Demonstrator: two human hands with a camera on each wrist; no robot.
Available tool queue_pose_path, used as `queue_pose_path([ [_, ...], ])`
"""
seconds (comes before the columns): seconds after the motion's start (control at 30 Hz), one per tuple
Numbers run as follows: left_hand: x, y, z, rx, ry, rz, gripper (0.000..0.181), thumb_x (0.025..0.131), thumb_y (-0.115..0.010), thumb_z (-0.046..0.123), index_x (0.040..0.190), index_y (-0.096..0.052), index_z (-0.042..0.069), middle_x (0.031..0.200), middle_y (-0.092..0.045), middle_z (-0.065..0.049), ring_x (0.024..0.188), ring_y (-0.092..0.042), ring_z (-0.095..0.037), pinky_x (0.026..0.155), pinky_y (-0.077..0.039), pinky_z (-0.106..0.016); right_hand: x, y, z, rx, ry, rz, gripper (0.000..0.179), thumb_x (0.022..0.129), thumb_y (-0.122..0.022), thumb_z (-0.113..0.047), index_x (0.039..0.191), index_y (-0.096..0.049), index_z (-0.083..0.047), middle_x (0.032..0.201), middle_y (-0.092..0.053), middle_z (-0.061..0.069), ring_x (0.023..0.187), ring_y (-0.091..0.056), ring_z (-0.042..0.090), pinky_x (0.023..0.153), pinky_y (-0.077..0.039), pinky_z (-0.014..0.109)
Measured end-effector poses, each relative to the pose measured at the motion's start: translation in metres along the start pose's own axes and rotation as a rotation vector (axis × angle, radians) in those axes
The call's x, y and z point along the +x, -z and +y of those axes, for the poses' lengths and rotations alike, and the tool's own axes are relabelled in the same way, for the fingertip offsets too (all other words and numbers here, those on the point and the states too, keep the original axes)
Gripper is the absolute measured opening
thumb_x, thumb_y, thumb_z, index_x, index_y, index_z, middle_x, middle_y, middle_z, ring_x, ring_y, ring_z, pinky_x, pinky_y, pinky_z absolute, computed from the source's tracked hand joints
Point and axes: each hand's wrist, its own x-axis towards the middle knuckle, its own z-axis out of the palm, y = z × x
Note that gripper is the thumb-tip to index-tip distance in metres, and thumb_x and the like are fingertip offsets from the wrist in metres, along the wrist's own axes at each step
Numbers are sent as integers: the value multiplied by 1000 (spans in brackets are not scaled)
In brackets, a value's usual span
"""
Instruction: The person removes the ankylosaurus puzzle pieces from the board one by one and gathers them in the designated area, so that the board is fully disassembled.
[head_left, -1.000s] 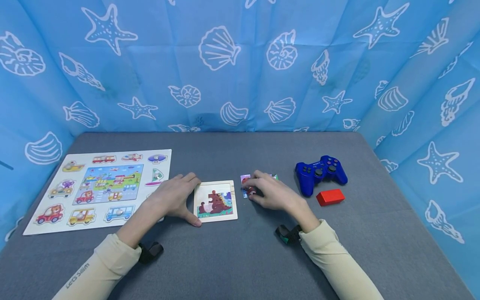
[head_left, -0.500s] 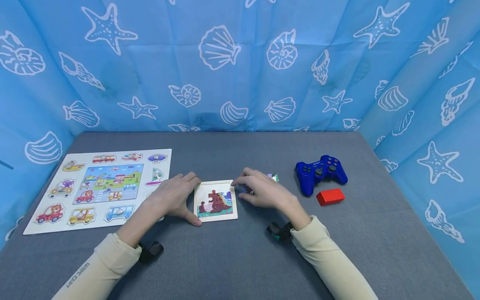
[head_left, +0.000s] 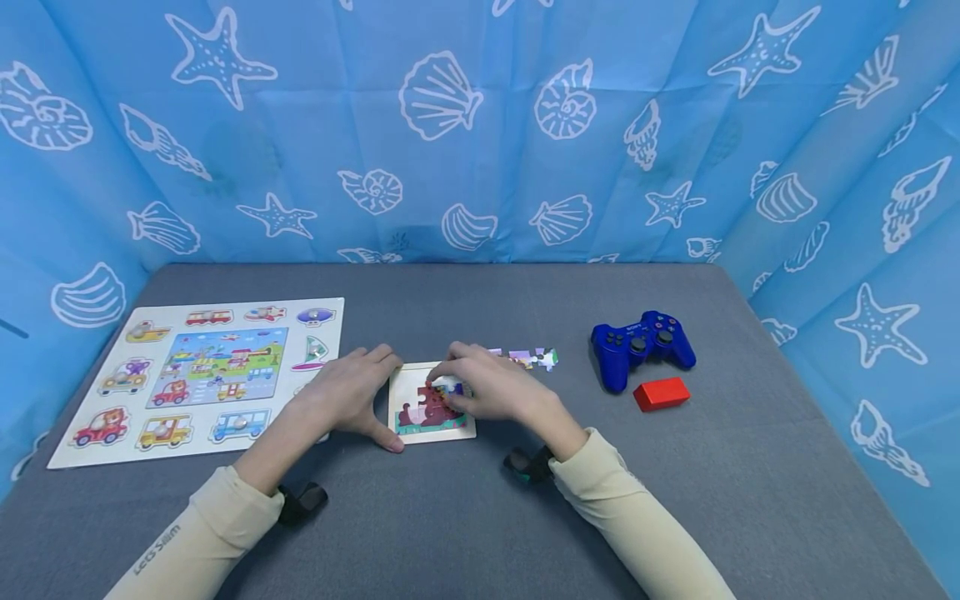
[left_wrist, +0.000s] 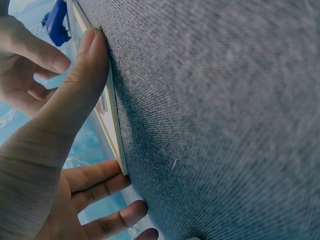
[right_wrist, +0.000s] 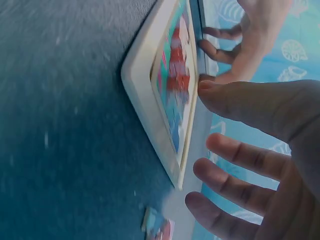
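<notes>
A small wooden puzzle frame [head_left: 470, 432] lies flat on the table, partly filled with brown dinosaur pieces. My left hand [head_left: 347, 392] holds its left side, thumb at the near corner and fingers at the far corner. In the left wrist view, the thumb [left_wrist: 92, 60] lies along the frame's edge. Over the frame's right half, my right hand [head_left: 491, 385] pinches a brown puzzle piece [head_left: 444, 390], mostly hidden by the fingers. The right wrist view shows the thumb [right_wrist: 240, 102] above the frame; the piece's edges cannot be made out there.
Loose puzzle pieces [head_left: 542, 359] lie right of the frame, partly behind my right hand. A large vehicle peg puzzle board [head_left: 135, 392] is at the left. A blue game controller [head_left: 637, 346] and a red block [head_left: 662, 394] lie at the right. A blue curtain [head_left: 480, 125] hangs behind.
My right hand has moved left from the loose pieces to over the frame, carrying a brown puzzle piece. More of the loose pieces now show. The left hand has stayed on the frame.
</notes>
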Motion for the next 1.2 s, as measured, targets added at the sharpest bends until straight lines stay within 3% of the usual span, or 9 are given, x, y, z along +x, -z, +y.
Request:
queue_pose_path([
  [0.4,1,-1,0,9,4,-4,115,59,-85,76,145,-53,7,137,-58,-9,116,-60,-30,97,-53,-51,11,-14,-8,-25,39,-40,33,97,-72,-25,129,-71,-18,121,-66,6,98,-58,20,85,-50,35],
  [0.77,0,0,0,8,6,-9,113,60,-86,74,145,-53,7,136,-58,-10,113,-60,-29,96,-54,-50,13,-15,-12,-57,8,-81,38,99,-70,-27,135,-68,-15,134,-63,6,109,-58,24,88,-51,36],
  [1.2,1,-1,-1,6,-5,-3,112,59,-86,75,143,-54,7,134,-58,-9,113,-60,-30,95,-54,-51,15,-15,-12,-55,-1,-101,39,98,-70,-24,136,-67,-15,131,-64,5,102,-55,18,83,-46,27],
])
